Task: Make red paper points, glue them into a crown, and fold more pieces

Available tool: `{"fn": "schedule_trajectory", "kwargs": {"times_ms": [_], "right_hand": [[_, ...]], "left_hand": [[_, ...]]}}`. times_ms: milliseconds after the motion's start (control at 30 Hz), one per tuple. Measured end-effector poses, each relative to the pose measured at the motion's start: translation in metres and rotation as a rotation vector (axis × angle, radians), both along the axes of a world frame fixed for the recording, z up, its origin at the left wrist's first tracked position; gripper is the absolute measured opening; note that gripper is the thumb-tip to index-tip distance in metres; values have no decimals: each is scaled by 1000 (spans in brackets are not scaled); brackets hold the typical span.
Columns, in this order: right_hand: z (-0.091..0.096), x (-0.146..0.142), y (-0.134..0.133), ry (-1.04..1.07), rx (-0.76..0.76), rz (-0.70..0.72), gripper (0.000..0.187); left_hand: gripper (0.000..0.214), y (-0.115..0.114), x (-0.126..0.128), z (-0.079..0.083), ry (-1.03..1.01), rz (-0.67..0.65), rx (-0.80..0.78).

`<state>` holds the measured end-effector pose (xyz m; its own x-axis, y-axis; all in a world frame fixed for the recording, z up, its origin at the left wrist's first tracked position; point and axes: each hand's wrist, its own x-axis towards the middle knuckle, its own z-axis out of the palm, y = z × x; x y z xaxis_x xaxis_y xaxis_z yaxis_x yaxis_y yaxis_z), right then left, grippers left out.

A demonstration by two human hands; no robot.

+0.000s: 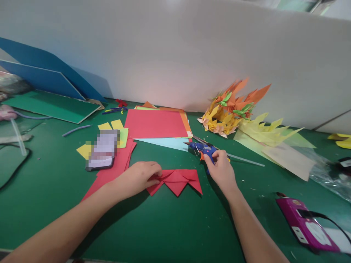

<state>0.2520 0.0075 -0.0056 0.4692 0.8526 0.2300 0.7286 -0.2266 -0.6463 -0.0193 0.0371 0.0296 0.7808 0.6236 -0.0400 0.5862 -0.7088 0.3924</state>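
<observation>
Folded red paper with pointed triangular ends [177, 182] lies on the green table in front of me. My left hand [145, 175] is closed on its left end, fingertips pinching the folds. To the right, my right hand [222, 170] grips a blue hot glue gun [203, 149] by its handle. The nozzle points left, over the edge of a light blue sheet, apart from the folded paper. A clear glue stick [246, 160] extends to the right behind the gun. Red paper strips [109, 180] lie beside and partly under my left forearm.
A phone [104, 149] rests on yellow and green paper pieces at left. Behind lies a stack of colored sheets [156, 123]. Paper crowns [222, 117] and yellow paper [268, 129] stand at back right. A magenta power strip [307, 223] is at right, blue boards [41, 78] at left.
</observation>
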Motion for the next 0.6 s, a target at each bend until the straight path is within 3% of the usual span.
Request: {"fn": "schedule_trajectory", "kwargs": {"times_ms": [233, 367, 433, 533, 600], "right_hand": [[-7, 4, 3, -145, 5, 27, 19], [0, 6, 2, -263, 164, 93, 17], [8, -1, -3, -281, 250, 211, 18], [18, -21, -13, -173, 245, 625, 16], [21, -35, -20, -141, 184, 831, 10]], "left_hand": [[4, 0, 0, 0, -3, 3, -8], [4, 0, 0, 0, -5, -5, -10], [3, 0, 0, 0, -6, -9, -6], [3, 0, -1, -1, -12, -23, 3], [3, 0, -1, -2, -14, -35, 16]]}}
